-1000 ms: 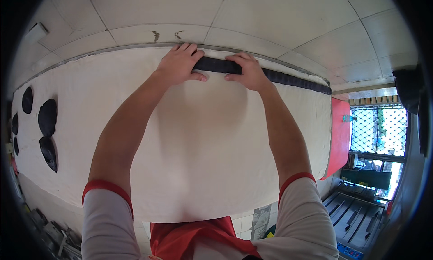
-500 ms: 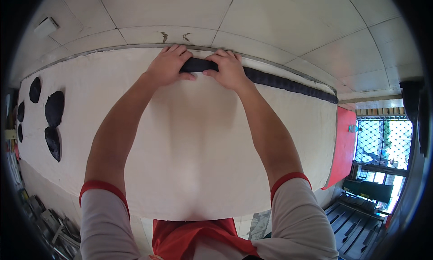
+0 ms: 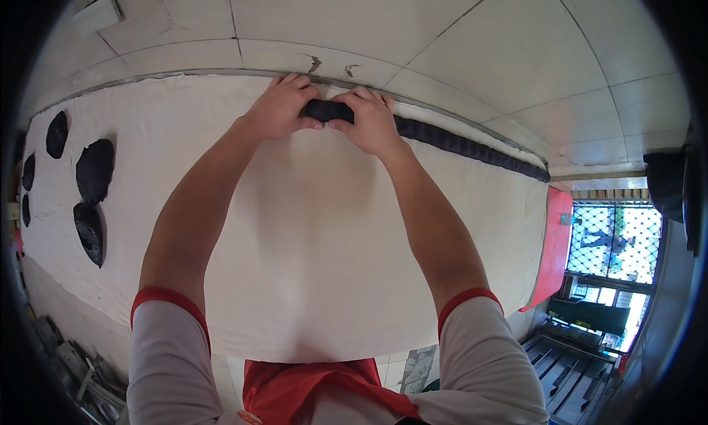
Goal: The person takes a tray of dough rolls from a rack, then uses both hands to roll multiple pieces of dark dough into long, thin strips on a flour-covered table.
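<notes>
A long, soft-looking black roll (image 3: 472,148), dough-like with a ridged surface, lies along the far edge of a cream cloth (image 3: 317,277) on the table. My left hand (image 3: 280,109) is curled round the roll's left end, thumb on the near side and fingers over the far side. Close to its right, my right hand (image 3: 370,119) grips the roll the same way. A short smooth stretch of the roll shows between the two hands. My fingers and palms hide the parts beneath them.
Several flattened black lumps, including a large lump (image 3: 96,171) and a pointed lump (image 3: 88,233), lie at the cloth's left end. A tiled wall (image 3: 501,49) rises behind the far edge. Red cloth (image 3: 547,255) covers the right end, near a barred window (image 3: 616,237).
My hands have moved closer together, and the stretch of roll between them looks shorter. Against the wall stains, both hands now sit farther left. The whole view has turned slightly.
</notes>
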`<state>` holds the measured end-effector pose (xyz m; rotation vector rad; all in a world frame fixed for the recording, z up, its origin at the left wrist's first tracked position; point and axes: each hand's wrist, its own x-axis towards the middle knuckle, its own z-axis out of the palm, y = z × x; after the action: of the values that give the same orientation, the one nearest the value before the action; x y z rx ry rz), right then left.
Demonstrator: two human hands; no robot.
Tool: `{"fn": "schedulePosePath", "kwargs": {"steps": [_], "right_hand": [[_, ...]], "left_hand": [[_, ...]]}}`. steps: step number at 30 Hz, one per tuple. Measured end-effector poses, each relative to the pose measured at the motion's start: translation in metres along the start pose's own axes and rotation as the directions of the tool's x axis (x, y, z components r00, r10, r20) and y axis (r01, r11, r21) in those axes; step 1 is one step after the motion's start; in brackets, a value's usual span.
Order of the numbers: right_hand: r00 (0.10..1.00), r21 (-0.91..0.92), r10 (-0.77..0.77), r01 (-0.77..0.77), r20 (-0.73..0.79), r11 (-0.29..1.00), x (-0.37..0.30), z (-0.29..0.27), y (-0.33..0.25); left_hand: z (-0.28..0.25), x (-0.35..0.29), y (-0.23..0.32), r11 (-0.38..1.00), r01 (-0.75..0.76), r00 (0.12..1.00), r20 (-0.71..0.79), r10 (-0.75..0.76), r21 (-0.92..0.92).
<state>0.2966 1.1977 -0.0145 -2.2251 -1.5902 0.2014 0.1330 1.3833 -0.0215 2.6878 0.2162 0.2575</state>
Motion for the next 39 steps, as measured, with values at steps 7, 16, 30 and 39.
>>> {"fn": "schedulePosePath", "kwargs": {"steps": [7, 16, 30, 39], "right_hand": [[0.996, -0.064, 0.049, -0.053, -0.070, 0.997, 0.005, 0.018, -0.025], [0.996, -0.301, 0.065, -0.080, -0.059, 0.950, -0.027, 0.055, -0.070], [0.916, -0.252, 0.350, -0.392, -0.194, 0.885, -0.133, -0.043, 0.070], [0.835, -0.092, 0.335, -0.411, -0.437, 0.907, -0.210, -0.119, 0.220]], "left_hand": [[-0.003, -0.029, -0.001, 0.982, 0.121, 0.970, -0.195, -0.148, -0.142], [0.004, -0.119, 0.076, 0.835, 0.206, 0.818, -0.379, -0.433, -0.510], [0.021, -0.204, 0.192, 0.831, 0.244, 0.875, -0.257, -0.411, -0.499], [0.063, -0.175, 0.317, 0.899, 0.307, 0.885, -0.255, -0.391, -0.313]]}}
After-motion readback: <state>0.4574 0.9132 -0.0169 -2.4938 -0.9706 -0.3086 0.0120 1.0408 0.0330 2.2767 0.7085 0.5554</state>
